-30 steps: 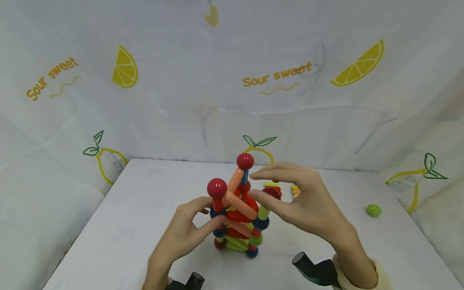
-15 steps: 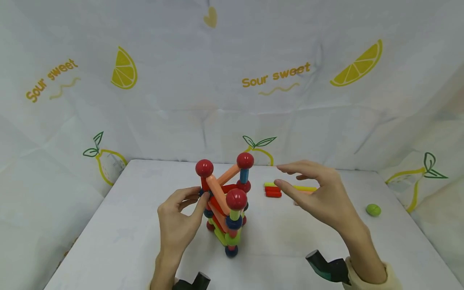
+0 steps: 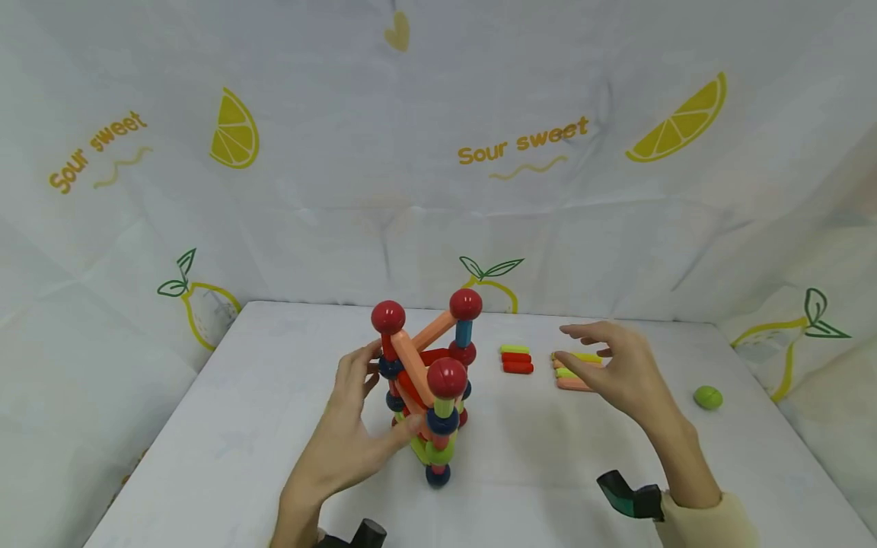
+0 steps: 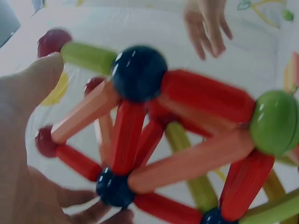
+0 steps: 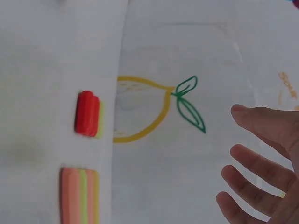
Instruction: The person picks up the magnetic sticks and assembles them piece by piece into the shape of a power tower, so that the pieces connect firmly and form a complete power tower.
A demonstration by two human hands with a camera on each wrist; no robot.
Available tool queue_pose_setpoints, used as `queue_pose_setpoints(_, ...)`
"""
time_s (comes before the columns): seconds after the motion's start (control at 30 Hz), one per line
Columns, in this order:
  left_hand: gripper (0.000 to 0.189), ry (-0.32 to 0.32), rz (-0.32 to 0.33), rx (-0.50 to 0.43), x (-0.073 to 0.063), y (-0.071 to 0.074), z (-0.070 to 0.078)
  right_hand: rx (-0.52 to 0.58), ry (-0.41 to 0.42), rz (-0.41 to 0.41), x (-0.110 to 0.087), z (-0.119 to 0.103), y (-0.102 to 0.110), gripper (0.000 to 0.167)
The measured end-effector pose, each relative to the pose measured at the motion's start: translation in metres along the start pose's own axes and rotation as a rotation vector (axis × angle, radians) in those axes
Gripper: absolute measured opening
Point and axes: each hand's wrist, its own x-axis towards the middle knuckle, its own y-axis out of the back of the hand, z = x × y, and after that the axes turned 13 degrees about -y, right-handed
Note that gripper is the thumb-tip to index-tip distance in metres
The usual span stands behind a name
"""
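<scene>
A tower of magnetic rods and balls [image 3: 413, 367] stands upright on the table, with three red balls on top and blue and green balls lower down. My left hand [image 3: 352, 438] holds its left side. The fingers reach behind the left column by a blue ball [image 4: 114, 187], and the thumb spreads towards the front column; the fingertips are partly hidden. In the left wrist view the thumb [image 4: 39, 81] overlaps a red ball [image 4: 53, 41]. My right hand [image 3: 620, 373] hovers right of the tower, fingers loosely bent and apart, holding nothing.
Short red and yellow-green rods [image 3: 517, 358] lie right of the tower. Longer orange, yellow and green rods [image 3: 574, 384] lie side by side beyond the right hand. A green ball [image 3: 708, 397] sits at the far right. A white printed cloth [image 3: 425, 251] hangs behind the table.
The tower turned and shifted left, then stayed put. My right hand drew away to the right, uncovering the rods. My left hand went from pinching the left column to a wider hold.
</scene>
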Motion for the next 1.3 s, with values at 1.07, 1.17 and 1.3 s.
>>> queue_pose_setpoints(1.07, 0.104, -0.114, -0.113, -0.074, 0.004, -0.011, 0.004, -0.284, -0.228, -0.301, -0.002, 0.091, -0.053, 0.026)
queue_pose_setpoints(1.17, 0.099, -0.142, -0.152, -0.114, 0.004, -0.01, 0.002, -0.271, -0.258, -0.326, -0.002, 0.092, -0.054, 0.027)
queue_pose_setpoints(1.3, 0.084, -0.161, -0.193, -0.197, 0.003, -0.009, 0.0, -0.254, -0.291, -0.342, -0.003, 0.095, -0.055, 0.031)
